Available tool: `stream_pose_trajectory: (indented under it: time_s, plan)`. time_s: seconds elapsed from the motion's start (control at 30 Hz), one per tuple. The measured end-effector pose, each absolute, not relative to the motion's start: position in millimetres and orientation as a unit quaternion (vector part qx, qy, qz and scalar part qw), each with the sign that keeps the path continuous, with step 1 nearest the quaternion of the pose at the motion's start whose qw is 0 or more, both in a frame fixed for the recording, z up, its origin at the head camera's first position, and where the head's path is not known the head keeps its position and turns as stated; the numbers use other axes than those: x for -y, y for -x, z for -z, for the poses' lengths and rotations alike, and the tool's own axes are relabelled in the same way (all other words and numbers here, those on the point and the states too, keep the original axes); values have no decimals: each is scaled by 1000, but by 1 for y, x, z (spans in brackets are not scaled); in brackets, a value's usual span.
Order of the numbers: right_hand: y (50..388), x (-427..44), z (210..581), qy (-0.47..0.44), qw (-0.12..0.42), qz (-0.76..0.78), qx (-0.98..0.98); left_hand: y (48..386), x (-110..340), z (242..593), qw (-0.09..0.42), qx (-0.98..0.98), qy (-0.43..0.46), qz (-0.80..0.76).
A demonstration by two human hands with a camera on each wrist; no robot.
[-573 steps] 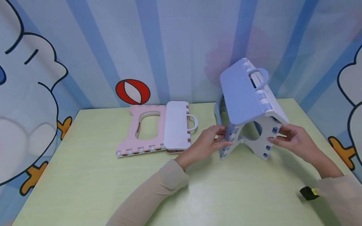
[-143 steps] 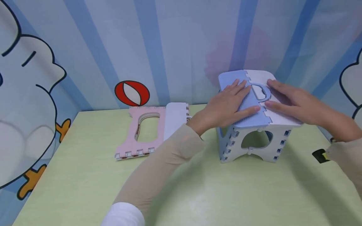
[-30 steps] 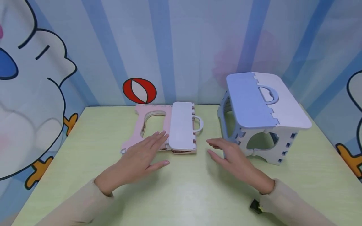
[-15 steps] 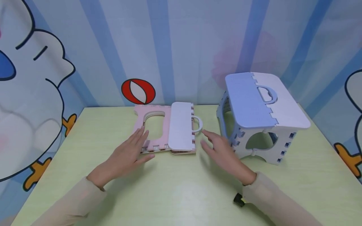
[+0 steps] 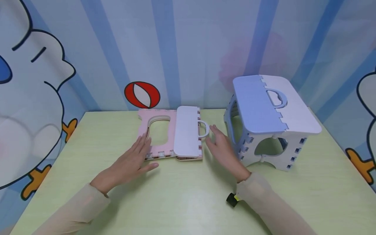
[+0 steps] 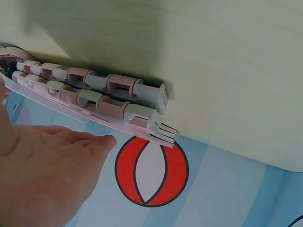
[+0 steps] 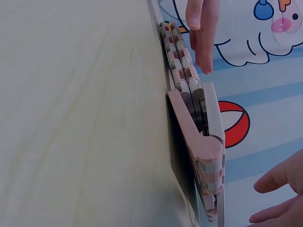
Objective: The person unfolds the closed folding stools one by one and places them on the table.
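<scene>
A folded pink-and-white step stool [image 5: 186, 130] lies flat on the table, its white handle [image 5: 207, 128] pointing right. My left hand [image 5: 124, 166] is held with straight fingers over the stool's near left corner. In the left wrist view, the stool's hinged edge [image 6: 111, 106] lies just beyond that hand's fingers. Close to the handle is my right hand [image 5: 224, 153], fingers loosely extended and holding nothing. The right wrist view shows a gap between the right hand [image 7: 284, 194] and the folded stool [image 7: 194, 130].
A blue-and-white step stool [image 5: 258, 104] stands unfolded at the right of the table, right beside my right hand. Behind the table [image 5: 176, 202] rises a striped cartoon backdrop [image 5: 194, 55]. A small black device [image 5: 232, 199] hangs at my right wrist.
The blue stool, half folded at first, then pressed flat on top by both hands, now stands unfolded. Both hands moved to the pink stool; lately the right came left to its handle.
</scene>
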State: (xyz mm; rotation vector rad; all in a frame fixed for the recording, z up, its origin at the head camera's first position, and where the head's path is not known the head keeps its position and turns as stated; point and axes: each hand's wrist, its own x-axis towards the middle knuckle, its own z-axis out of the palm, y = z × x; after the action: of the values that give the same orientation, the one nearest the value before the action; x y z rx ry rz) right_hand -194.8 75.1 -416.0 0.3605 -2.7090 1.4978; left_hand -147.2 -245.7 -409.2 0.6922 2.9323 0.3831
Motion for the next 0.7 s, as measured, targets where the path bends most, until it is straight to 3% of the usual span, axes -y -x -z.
stream_pose_trajectory:
  time_s: [0.33,0.7]
  plan:
    - [218,-61,426,-75,41,-495,865,147,248,413,69,-965,-223,-117]
    - [232,-50,431,-12,22,-539,842,145,251,415,75,-965,-225,-110]
